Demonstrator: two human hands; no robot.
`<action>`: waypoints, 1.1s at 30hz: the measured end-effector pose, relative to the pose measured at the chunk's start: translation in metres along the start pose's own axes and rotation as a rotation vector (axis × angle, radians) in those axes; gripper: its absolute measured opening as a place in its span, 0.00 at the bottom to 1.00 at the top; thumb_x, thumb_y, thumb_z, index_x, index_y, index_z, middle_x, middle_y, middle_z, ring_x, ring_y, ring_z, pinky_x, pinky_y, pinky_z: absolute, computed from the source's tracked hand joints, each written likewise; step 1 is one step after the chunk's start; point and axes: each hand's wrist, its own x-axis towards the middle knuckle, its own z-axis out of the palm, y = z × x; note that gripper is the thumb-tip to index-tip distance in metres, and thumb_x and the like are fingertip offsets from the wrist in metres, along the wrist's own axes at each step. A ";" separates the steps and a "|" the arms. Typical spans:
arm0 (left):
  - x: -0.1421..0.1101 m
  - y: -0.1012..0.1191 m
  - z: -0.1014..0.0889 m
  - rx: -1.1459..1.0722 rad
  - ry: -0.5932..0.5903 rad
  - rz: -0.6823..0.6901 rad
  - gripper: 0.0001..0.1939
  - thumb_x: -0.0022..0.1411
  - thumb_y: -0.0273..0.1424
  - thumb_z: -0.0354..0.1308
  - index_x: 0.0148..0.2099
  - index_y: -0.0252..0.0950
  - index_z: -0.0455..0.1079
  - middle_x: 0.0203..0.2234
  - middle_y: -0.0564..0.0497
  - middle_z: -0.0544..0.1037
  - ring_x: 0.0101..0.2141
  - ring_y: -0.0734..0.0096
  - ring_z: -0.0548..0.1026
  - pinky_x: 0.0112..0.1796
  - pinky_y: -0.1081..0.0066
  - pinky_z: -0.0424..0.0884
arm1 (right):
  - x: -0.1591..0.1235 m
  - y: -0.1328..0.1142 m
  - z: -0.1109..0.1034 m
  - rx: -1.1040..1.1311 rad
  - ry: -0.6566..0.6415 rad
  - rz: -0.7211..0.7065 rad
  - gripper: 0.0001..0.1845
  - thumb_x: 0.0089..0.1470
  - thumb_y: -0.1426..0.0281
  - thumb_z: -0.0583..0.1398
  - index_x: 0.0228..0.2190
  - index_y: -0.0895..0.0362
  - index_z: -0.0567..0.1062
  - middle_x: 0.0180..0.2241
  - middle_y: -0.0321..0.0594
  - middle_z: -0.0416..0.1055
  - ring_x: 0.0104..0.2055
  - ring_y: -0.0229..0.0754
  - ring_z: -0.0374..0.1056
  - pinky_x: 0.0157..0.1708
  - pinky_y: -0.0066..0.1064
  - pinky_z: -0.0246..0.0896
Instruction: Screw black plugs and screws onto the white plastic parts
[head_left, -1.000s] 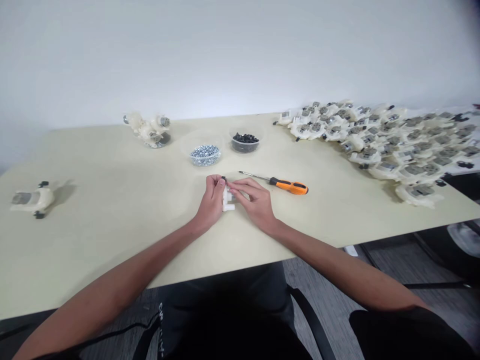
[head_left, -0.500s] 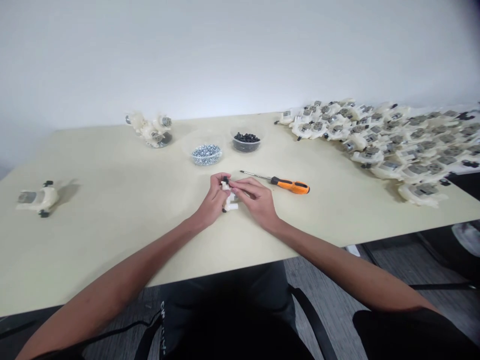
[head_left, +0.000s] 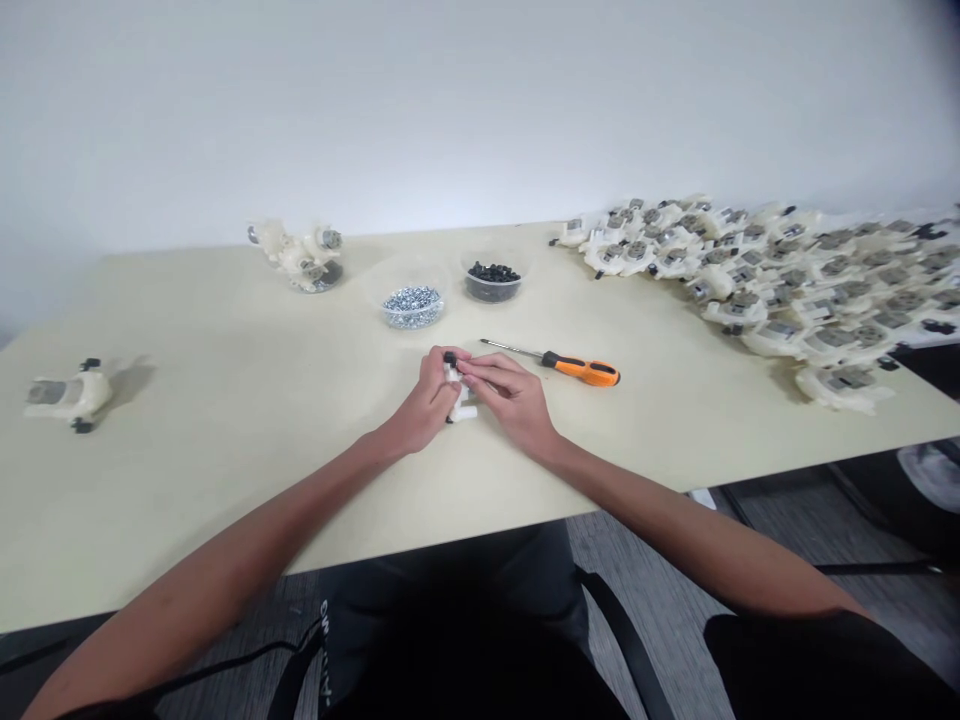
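Between both gripping hands (head_left: 433,400) (head_left: 516,400), the part (head_left: 459,408) looks white with black ends; bowls (head_left: 414,318) (head_left: 492,291) hold silvery bits and black pieces.

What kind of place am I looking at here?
Probably a small assembly workbench: a screwdriver lies beside a tub of small silvery parts, and many similar cream-coloured units are massed on the right.
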 end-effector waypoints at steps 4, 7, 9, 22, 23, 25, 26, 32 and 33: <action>-0.001 -0.002 0.002 0.078 -0.008 0.031 0.17 0.61 0.28 0.47 0.53 0.39 0.55 0.49 0.45 0.62 0.50 0.63 0.62 0.53 0.59 0.58 | 0.004 -0.004 0.000 0.110 0.031 0.128 0.08 0.55 0.66 0.61 0.36 0.51 0.80 0.39 0.38 0.75 0.44 0.41 0.70 0.45 0.36 0.65; -0.001 -0.004 0.005 0.076 -0.019 0.042 0.21 0.61 0.28 0.47 0.56 0.40 0.52 0.53 0.45 0.59 0.53 0.63 0.61 0.54 0.59 0.58 | 0.008 -0.007 0.001 0.182 0.064 0.257 0.08 0.52 0.64 0.63 0.33 0.54 0.78 0.36 0.38 0.75 0.39 0.40 0.71 0.41 0.33 0.65; -0.001 -0.005 0.006 0.062 -0.030 0.044 0.22 0.61 0.28 0.47 0.57 0.40 0.51 0.53 0.44 0.58 0.54 0.62 0.61 0.54 0.59 0.58 | 0.009 -0.007 0.001 0.197 0.064 0.299 0.09 0.50 0.64 0.64 0.32 0.55 0.77 0.35 0.38 0.75 0.38 0.39 0.70 0.40 0.33 0.65; 0.002 0.006 0.008 0.011 -0.060 -0.081 0.22 0.59 0.27 0.46 0.56 0.40 0.49 0.49 0.47 0.61 0.43 0.67 0.65 0.41 0.65 0.65 | 0.015 -0.009 -0.005 0.214 0.012 0.327 0.09 0.48 0.64 0.64 0.30 0.58 0.76 0.31 0.37 0.74 0.34 0.37 0.67 0.37 0.31 0.60; 0.002 0.007 0.008 0.017 -0.066 -0.092 0.22 0.59 0.28 0.46 0.56 0.40 0.49 0.49 0.47 0.61 0.42 0.67 0.65 0.41 0.65 0.65 | 0.016 -0.010 -0.007 0.207 -0.002 0.333 0.09 0.48 0.64 0.64 0.29 0.58 0.76 0.31 0.36 0.73 0.33 0.36 0.66 0.36 0.30 0.59; 0.001 0.008 0.007 0.032 -0.080 -0.103 0.22 0.60 0.28 0.45 0.57 0.41 0.49 0.48 0.47 0.61 0.42 0.67 0.64 0.41 0.64 0.65 | 0.019 -0.012 -0.011 0.189 -0.038 0.348 0.09 0.48 0.64 0.64 0.29 0.58 0.77 0.29 0.35 0.72 0.31 0.36 0.65 0.35 0.30 0.58; 0.001 0.008 0.007 0.044 -0.088 -0.096 0.22 0.61 0.28 0.45 0.57 0.41 0.50 0.48 0.47 0.61 0.43 0.66 0.64 0.43 0.63 0.65 | 0.020 -0.012 -0.013 0.182 -0.056 0.355 0.10 0.49 0.63 0.64 0.29 0.58 0.77 0.28 0.35 0.72 0.31 0.35 0.65 0.34 0.30 0.57; 0.000 0.002 0.005 0.113 -0.118 0.019 0.22 0.61 0.27 0.47 0.57 0.41 0.51 0.51 0.45 0.61 0.52 0.61 0.62 0.54 0.56 0.58 | 0.021 -0.010 -0.019 0.211 -0.112 0.343 0.10 0.49 0.63 0.65 0.30 0.57 0.79 0.30 0.36 0.73 0.32 0.36 0.65 0.36 0.30 0.57; 0.000 0.001 0.006 0.122 -0.113 0.027 0.21 0.61 0.27 0.47 0.57 0.40 0.51 0.52 0.44 0.60 0.53 0.60 0.61 0.55 0.55 0.57 | 0.020 -0.009 -0.019 0.224 -0.110 0.339 0.10 0.48 0.63 0.65 0.30 0.57 0.78 0.30 0.35 0.73 0.32 0.36 0.65 0.36 0.30 0.58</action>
